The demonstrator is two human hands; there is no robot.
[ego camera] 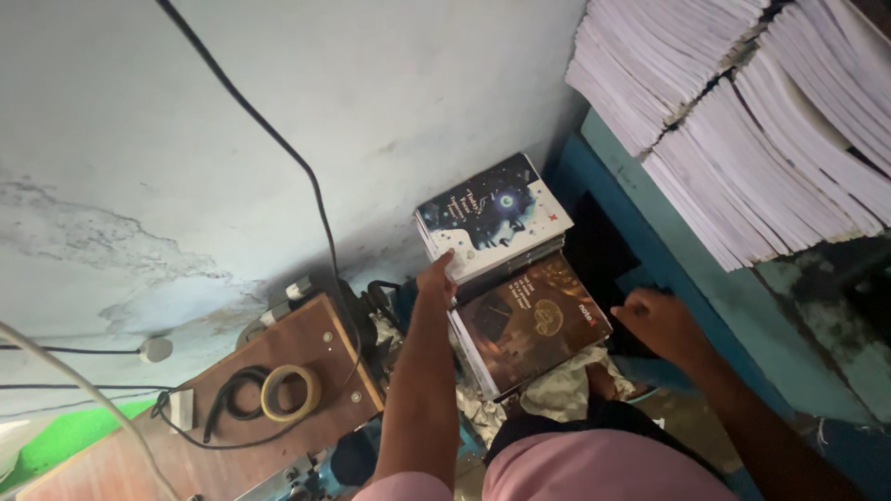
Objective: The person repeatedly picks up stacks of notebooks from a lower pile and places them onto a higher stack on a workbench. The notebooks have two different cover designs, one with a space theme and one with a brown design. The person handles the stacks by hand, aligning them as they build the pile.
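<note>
- Head view: the left hand [436,276] reaches forward and presses against the near left edge of the upper stack of notebooks [492,218]; its fingers curl onto that edge, gripping the pile's side.
- The upper stack has a dark blue, starry cover on top and sits close to the pale wall [139,139], tilted relative to the lower pile.
- The lower stack of notebooks [531,320] shows a dark brown cover and lies just in front of the blue one, partly under it, resting on crumpled paper [566,390].
- The right hand [661,323] hovers at the right edge of the brown stack, beside the blue shelf frame [640,199]; its fingers bend downward, and I cannot tell whether it holds anything.
- Tall piles of white paper [742,121] fill the shelf at upper right.
- On the wooden board [306,339] at lower left lie a roll of tape [290,392] and a black cable [232,394], just beside each other.
</note>
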